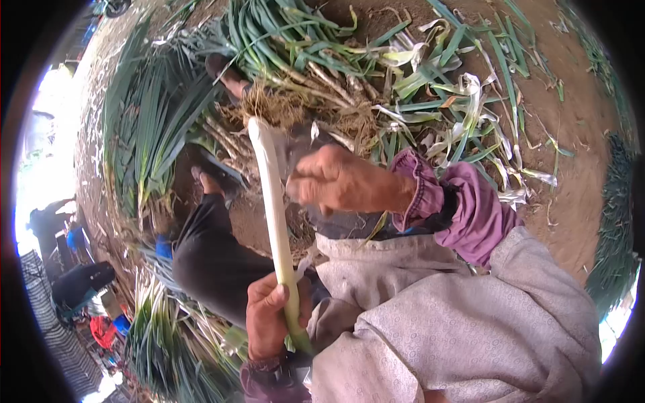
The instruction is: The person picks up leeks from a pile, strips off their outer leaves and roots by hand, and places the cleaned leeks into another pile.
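Note:
A leek [272,195] with a long peeled white shank stands nearly upright in the view, its roots gone from the pale end at the top. My left hand [272,312] is wrapped round its light green lower part, thumb across the front. A strip of loose pale skin [304,265] sticks out beside that hand. Just right of the shank is my right hand [353,181], apart from it, with fingers curled in. Motion blurs its fingertips, and whatever they may hold cannot be made out.
Unpeeled leeks with roots [322,80] lie in a heap beyond my hands. More leeks [151,121] lie at the left and lower left [161,342]. Stripped leaves and skins [477,114] litter the soil at upper right. A person in dark clothes [80,282] is at far left.

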The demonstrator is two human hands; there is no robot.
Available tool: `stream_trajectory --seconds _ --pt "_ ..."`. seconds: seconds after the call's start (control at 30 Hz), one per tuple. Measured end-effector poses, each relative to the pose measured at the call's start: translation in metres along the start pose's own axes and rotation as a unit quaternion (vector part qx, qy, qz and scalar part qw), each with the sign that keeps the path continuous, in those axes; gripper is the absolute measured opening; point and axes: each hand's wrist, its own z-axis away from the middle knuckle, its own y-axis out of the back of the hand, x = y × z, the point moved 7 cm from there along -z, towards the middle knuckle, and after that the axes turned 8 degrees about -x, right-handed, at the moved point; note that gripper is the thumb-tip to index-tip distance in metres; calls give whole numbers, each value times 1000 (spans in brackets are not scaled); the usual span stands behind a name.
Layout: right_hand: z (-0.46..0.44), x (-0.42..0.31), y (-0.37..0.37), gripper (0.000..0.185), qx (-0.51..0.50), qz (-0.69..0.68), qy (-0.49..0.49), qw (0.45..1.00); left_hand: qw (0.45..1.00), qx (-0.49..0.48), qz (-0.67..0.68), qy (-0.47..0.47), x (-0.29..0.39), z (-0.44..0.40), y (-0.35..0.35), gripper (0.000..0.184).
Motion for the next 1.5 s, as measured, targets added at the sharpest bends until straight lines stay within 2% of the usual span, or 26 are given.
stream_trajectory --seconds 0.13,0.17,0.27,0.33,0.4,0.47,0.53,0.6,0.7,0.73,0.8,0.87,0.93,0.97,1.03,1.13,1.17,1.27,1.3,1.4,1.5 --pt "8 4 -54 39 -74 -108 26 991 1000 6 -2 11 0 -1 2 50" --pt "10 2 -66 30 -76 -193 32 978 1000 3 5 20 0 0 2 51" --pt "15 -8 -78 23 -152 -246 -4 957 1000 19 2 21 1 0 2 54" --pt "15 -7 -66 13 -105 -157 71 979 1000 25 -5 13 1 -2 7 54" --pt "26 -11 -40 10 -111 39 93 989 999 33 7 6 -2 0 17 53" --pt "41 8 0 7 -4 -11 115 993 999 53 12 0 -3 5 27 51" --pt "65 24 58 7 122 -95 82 985 996 83 10 -4 -3 10 35 49" --pt "100 25 117 16 316 -84 -48 944 996 87 8 -6 -4 11 37 47" --pt "130 26 158 34 420 -101 31 901 998 67 3 -7 -5 7 33 45" --pt "128 24 155 35 427 -37 -1 904 999 51 3 -9 -6 5 32 44" --pt "112 19 145 38 431 91 -69 895 999 36 -4 -5 -7 2 27 41" --pt "86 19 122 31 364 192 -19 911 999 37 -17 3 -5 1 19 37" --pt "55 10 87 29 307 159 108 932 998 54 -40 -2 -5 2 11 38" --pt "44 9 75 25 264 147 94 949 997 63 -52 -6 -5 3 7 39" --pt "26 7 54 16 230 85 138 960 993 78 -83 -7 -5 6 2 36" --pt "11 -12 42 27 190 31 77 978 989 85 -118 -7 -5 9 -6 35" --pt "8 -11 40 41 191 11 38 981 988 82 -134 -3 -6 10 -8 35" --pt "4 -17 42 47 189 -43 65 979 982 88 -166 6 -6 13 -13 35" --pt "3 -6 42 53 203 -20 59 977 979 91 -180 6 -4 13 -15 33" --pt "8 -5 43 63 189 -125 62 972 974 108 -201 14 -9 14 -18 27" --pt "19 -10 46 72 210 -18 44 977 957 117 -265 20 -15 17 -16 17"
